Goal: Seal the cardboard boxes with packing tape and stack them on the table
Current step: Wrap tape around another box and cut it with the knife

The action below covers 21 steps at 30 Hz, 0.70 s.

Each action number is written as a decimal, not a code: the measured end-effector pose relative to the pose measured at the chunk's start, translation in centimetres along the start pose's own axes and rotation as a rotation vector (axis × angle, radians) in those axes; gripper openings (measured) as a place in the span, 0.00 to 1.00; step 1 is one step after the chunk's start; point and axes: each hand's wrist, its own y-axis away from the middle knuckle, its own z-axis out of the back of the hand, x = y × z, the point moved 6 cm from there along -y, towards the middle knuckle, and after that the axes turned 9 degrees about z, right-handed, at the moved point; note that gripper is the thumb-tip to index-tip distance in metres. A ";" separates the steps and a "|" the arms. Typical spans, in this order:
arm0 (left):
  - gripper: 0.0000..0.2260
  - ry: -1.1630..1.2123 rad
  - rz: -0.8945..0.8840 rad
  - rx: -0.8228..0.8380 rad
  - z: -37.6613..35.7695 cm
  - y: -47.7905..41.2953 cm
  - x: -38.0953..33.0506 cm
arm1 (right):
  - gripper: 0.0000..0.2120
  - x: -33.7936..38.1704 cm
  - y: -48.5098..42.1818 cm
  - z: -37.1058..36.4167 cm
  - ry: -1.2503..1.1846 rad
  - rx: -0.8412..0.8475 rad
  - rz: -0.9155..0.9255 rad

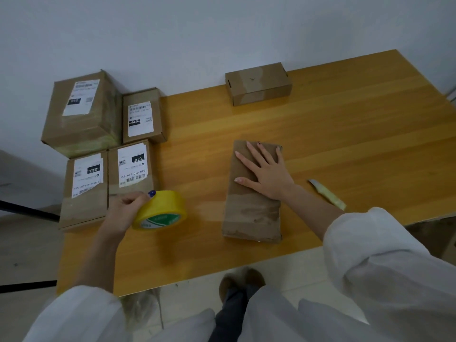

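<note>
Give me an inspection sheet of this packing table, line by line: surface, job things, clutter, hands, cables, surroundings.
Surface: wooden table with a yellow-orange top.
Job's things: flat box lying near the front edge; small box at the far edge; four labelled boxes grouped at the left edge; yellow tape roll just in front of them.
Clutter: a cutter lying to the right of the flat box.
Hands: left hand grips the tape roll, fingers curled round it; right hand rests flat on the flat box, fingers straight.
Cables: nothing seen.
Surroundings: white wall behind the table, pale floor below.
</note>
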 end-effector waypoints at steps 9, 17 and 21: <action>0.08 -0.008 0.059 -0.056 -1.3 -1.9 2.5 | 0.50 4.0 -1.2 0.9 -0.332 0.072 -0.360; 0.09 -0.015 0.036 -0.083 -0.8 -2.2 2.9 | 0.52 6.0 -3.6 1.4 -0.442 0.036 -0.614; 0.12 0.096 0.022 -0.116 0.0 -1.8 2.7 | 0.56 4.9 -2.6 1.2 -0.513 0.039 -0.549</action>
